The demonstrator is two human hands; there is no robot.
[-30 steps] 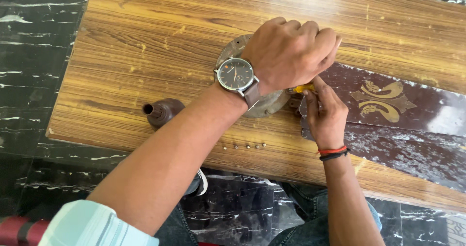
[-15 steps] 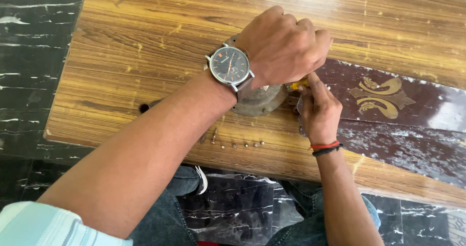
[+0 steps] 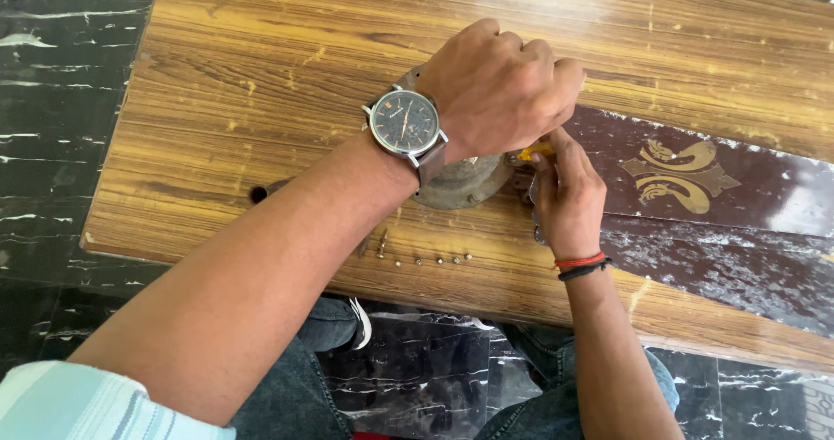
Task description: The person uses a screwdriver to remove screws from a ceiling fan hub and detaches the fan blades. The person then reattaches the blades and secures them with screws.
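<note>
My left hand (image 3: 499, 84), a watch (image 3: 405, 123) on its wrist, is closed in a fist over a round grey metal motor housing (image 3: 460, 184) on the wooden table (image 3: 287, 58). A yellow tool handle (image 3: 536, 151) pokes out from under the fist. My right hand (image 3: 569, 192), with red and black bands at the wrist, curls its fingers around a metal bracket (image 3: 537, 230) where a dark brown blade (image 3: 695, 179) with a gold ornament meets the housing. What the tool's tip touches is hidden.
Several small screws (image 3: 426, 260) lie in a row near the table's front edge. A dark round part (image 3: 258, 194) peeks out beside my left forearm. Dark marbled floor (image 3: 52, 101) surrounds the table. My knees (image 3: 556, 405) sit below the front edge.
My left forearm has swung lower and now covers most of the dark round part. Both hands stay at the housing with little shift.
</note>
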